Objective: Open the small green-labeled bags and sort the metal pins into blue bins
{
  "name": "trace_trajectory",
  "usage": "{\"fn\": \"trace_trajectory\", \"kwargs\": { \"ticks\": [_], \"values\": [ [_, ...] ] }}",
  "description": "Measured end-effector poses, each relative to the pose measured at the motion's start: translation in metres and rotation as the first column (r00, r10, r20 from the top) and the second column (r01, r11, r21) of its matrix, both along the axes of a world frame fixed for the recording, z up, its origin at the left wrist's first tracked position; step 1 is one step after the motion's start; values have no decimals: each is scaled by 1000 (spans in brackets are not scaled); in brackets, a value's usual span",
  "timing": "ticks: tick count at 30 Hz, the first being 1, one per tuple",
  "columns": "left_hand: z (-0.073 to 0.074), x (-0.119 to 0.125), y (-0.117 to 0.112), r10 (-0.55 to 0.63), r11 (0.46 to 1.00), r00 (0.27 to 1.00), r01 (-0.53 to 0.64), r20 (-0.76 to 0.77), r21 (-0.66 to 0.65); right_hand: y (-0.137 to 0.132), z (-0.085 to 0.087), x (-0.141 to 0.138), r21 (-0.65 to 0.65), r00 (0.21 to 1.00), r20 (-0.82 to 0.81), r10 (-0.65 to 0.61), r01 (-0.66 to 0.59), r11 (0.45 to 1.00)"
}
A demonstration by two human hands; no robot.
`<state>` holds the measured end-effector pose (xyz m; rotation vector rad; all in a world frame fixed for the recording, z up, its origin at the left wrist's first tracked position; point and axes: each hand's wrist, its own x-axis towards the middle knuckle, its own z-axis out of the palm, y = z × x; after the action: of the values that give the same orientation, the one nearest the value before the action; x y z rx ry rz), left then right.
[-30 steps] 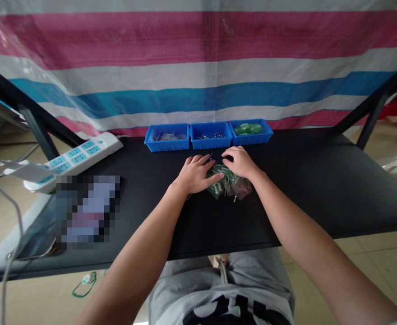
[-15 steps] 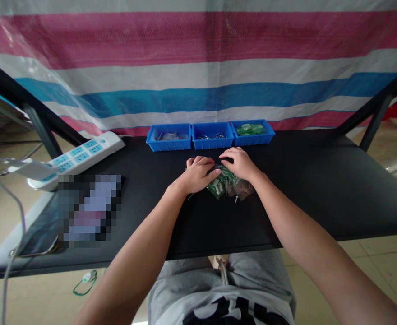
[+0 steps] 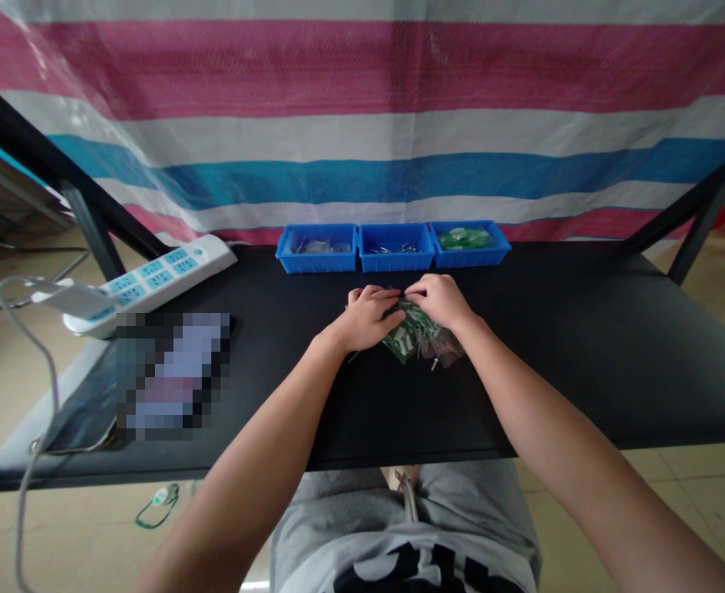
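A small heap of green packets [image 3: 404, 342] and clear plastic bags [image 3: 450, 347] lies on the black table [image 3: 393, 412], with thin metal pieces among them. My left hand [image 3: 368, 317] rests over the heap's left side, fingers stretched to the right and thumb apart. From the other side my right hand [image 3: 442, 301] reaches in at the heap's far edge, its bent fingers pressed together. The two sets of fingertips nearly meet. Whatever lies between or under them is too small and too covered to make out.
Behind my hands stand three blue bins in a row: clear bags in the left bin [image 3: 316, 262], metal pieces in the middle bin [image 3: 395, 262], green packets in the right bin [image 3: 472, 257]. A white power strip [image 3: 152, 284] and a blurred flat object [image 3: 180, 371] lie to the left.
The right hand's fingertips have come slightly down and closer to the left hand's. The whole view has shifted a little; the heap looks unchanged.
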<state>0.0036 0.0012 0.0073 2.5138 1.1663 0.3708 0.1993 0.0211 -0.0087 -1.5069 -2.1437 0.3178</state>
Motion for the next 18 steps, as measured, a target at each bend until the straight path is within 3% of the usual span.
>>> {"fn": "trace_trajectory", "kwargs": {
  "ticks": [11,15,18],
  "values": [
    [-1,0,-1,9,1000,1000,-9,5,11,-9,12,-10,-131,951,308,14,28,991],
    [-1,-1,-1,5,1000,1000,-5,29,19,-10,13,-11,-134,932,358,53,-5,991],
    [-3,-2,-1,63,997,990,-69,127,40,-11,11,-10,-125,937,345,45,-2,992]
  ]
}}
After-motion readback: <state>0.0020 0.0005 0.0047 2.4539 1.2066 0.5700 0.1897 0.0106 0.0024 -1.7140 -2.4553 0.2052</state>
